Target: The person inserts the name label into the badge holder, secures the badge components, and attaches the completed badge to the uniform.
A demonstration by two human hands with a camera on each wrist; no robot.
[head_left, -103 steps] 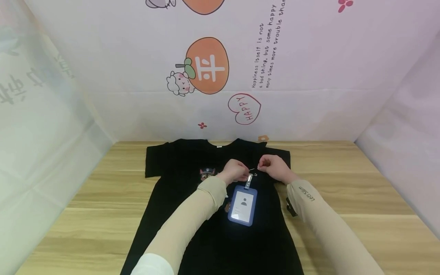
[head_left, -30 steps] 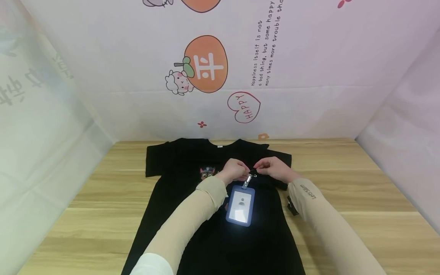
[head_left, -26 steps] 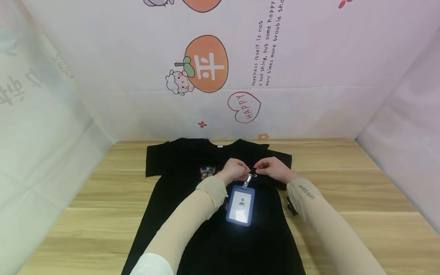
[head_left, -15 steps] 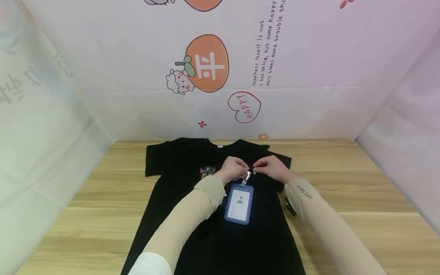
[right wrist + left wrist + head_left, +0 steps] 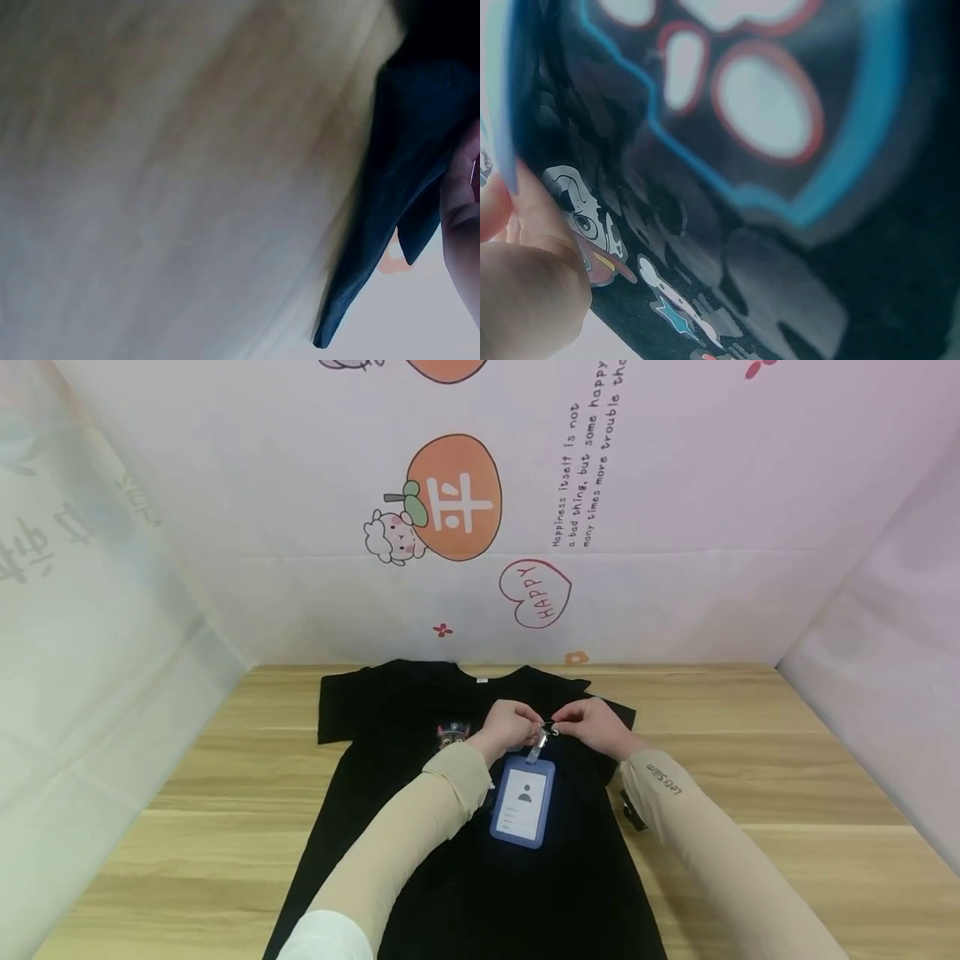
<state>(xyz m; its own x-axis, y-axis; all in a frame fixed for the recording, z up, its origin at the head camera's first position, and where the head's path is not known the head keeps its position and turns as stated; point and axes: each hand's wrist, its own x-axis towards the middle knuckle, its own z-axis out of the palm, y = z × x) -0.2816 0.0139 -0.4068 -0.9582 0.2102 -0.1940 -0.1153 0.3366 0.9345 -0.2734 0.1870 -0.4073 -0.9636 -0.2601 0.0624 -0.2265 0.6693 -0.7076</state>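
Note:
A black T-shirt (image 5: 465, 877) with cartoon prints lies spread out, its neck toward the back wall. On its chest, a blue-framed badge holder (image 5: 522, 802) with a white card hangs from a strap and metal clip (image 5: 542, 739) with a pin at its top. My left hand (image 5: 512, 727) pinches the pin's end beside the clip. Fingertips of my right hand (image 5: 592, 725) pinch a bit of shirt fabric right at the pin's other end. The left wrist view shows the left thumb and fingers (image 5: 532, 277) close to the printed shirt; the right wrist view shows the right hand (image 5: 461, 217) beside the sleeve (image 5: 375, 195).
The shirt lies on a wood-grain table (image 5: 750, 760). A white printed cloth (image 5: 675, 485) rises behind the table, with more white cloth at both sides. A dark band (image 5: 632, 812) shows under the right cuff.
My right hand has moved left to meet the left hand, and its fingertips now pinch fabric at the pin. Both hands have risen slightly in view; the badge holder has shifted a little left.

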